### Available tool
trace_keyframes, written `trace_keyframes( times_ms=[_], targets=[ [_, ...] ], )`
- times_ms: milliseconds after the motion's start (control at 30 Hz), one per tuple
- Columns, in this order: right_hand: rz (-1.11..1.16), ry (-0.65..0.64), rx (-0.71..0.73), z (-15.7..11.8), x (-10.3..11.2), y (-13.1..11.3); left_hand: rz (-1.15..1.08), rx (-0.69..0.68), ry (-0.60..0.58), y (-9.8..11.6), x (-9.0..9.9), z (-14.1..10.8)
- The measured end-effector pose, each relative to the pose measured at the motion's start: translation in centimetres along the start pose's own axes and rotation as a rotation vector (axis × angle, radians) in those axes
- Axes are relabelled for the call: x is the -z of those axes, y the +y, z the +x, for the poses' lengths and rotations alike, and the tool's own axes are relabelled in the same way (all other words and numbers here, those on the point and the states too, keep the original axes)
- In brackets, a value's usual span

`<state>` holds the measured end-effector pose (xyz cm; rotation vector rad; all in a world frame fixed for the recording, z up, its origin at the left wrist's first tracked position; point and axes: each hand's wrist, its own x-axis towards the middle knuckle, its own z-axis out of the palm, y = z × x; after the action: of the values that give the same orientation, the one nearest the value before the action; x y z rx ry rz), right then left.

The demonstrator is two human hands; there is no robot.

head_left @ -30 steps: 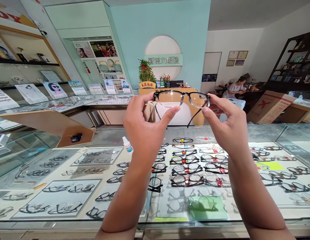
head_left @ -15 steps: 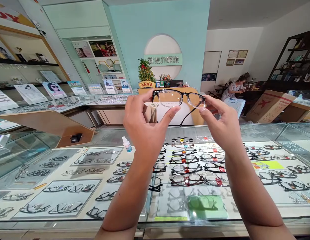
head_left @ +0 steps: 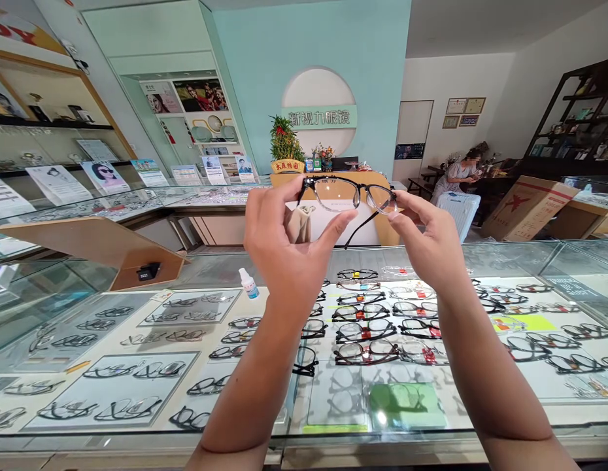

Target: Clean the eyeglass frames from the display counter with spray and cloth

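A pair of eyeglasses (head_left: 361, 186) with a black upper rim and clear lower rims is held up in front of me, above the glass display counter. My left hand (head_left: 289, 229) pinches its left end between thumb and fingers. A beige cloth (head_left: 300, 222) is tucked in that same palm, partly hidden by the fingers. My right hand (head_left: 424, 232) grips the right end near the hinge, thumb at the lower rim. One dark temple hangs down below the lenses. Under the counter's glass lie several rows of eyeglass frames (head_left: 365, 332).
A small spray bottle (head_left: 249, 284) stands on the glass counter (head_left: 186, 439). A tilted wooden-backed stand (head_left: 102, 245) is at the left. Farther back are a reception desk (head_left: 382, 226), a cardboard box (head_left: 527, 208), a white suitcase (head_left: 458, 212) and a seated person (head_left: 463, 173).
The eyeglasses have turned slightly, their right end shifting left. My right hand has moved a little left with them, and the hanging temple has swung slightly left.
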<state>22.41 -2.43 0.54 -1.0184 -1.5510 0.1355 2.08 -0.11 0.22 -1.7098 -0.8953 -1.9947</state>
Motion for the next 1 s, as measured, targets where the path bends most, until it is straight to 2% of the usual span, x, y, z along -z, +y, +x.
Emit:
trace_keyframes(
  times_ms=[433,567,767,1000],
  targets=[
    [-0.037,0.018,-0.006,-0.1,-0.1,0.1,-0.006,0.008,-0.004,-0.3,-0.1,-0.1],
    [-0.057,0.130,0.097,-0.2,-0.1,0.3,-0.038,0.071,-0.022,-1.1,-0.3,0.1],
    [-0.187,0.316,0.283,-0.6,-0.1,0.0,-0.171,0.187,-0.162,-2.7,-0.7,0.6],
    [-0.202,0.333,0.390,-1.0,-0.3,0.4,-0.358,0.129,-0.191,-3.8,-1.7,0.6]
  ],
)
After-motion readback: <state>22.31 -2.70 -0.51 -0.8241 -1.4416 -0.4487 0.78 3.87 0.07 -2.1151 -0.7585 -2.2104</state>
